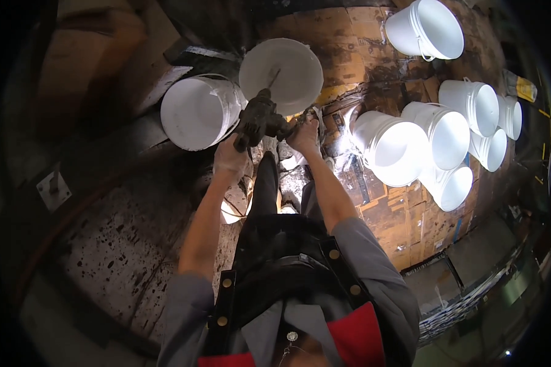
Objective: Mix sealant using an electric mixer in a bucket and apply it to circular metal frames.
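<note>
A dark, grimy power drill point(261, 115) is held between my two hands in front of me. My left hand point(231, 160) is closed round a handle on the drill's left side. My right hand point(306, 137) grips the drill's other end, on the right. From its front a thin rod point(275, 78) reaches into a round white bucket point(318, 87) with pale contents. How deep the rod goes, I cannot tell. Just left of that bucket, another white bucket point(193, 115) has its mouth toward me, with white smears near its rim.
Several white buckets point(446, 140) stand in a group on the right, over a floor covered with worn brown cardboard point(386, 211). One more bucket point(423, 30) is at the far right. A yellow bag point(525, 89) lies beyond the group. Dark-spotted ground point(119, 257) spreads at my left.
</note>
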The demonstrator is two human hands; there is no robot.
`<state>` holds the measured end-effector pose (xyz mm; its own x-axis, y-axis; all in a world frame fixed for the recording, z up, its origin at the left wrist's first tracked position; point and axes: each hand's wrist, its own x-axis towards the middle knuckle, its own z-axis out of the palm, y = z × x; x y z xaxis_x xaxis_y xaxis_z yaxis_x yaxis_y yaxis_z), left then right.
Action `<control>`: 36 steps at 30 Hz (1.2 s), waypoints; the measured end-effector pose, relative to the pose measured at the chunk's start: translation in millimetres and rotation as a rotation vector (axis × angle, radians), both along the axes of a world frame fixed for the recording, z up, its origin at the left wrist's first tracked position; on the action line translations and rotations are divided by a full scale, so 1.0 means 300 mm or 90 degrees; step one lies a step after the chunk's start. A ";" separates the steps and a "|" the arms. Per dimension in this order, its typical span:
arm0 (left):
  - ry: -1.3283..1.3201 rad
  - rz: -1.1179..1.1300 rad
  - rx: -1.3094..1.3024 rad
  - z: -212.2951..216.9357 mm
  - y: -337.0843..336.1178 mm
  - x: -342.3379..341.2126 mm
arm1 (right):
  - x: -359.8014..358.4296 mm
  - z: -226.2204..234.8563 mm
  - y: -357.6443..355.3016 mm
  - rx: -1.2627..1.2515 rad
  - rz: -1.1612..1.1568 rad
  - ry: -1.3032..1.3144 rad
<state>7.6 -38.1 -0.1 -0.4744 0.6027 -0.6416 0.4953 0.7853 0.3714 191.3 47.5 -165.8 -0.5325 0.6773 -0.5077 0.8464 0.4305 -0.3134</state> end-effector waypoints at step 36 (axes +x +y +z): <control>0.020 -0.264 -0.019 0.139 0.362 -0.255 | -0.200 0.156 0.093 -0.081 -0.172 0.040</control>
